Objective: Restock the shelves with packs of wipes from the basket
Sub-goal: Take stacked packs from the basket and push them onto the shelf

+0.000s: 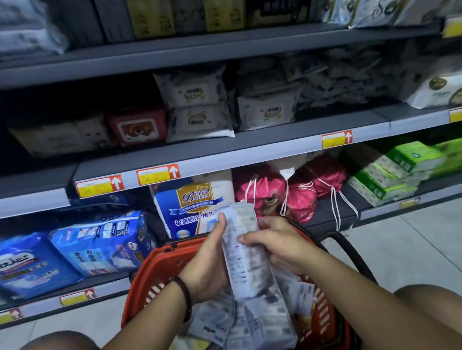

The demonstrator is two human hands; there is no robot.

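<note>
Both the left hand point(207, 263) and right hand point(279, 243) grip one pack of wipes point(243, 253). It is upright above the red basket point(150, 282).

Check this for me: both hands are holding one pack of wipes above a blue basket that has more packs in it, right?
Not quite. The head view shows the basket is red, not blue. The rest holds: the left hand and right hand both grip one pack of wipes above it, and more packs lie inside.
</note>
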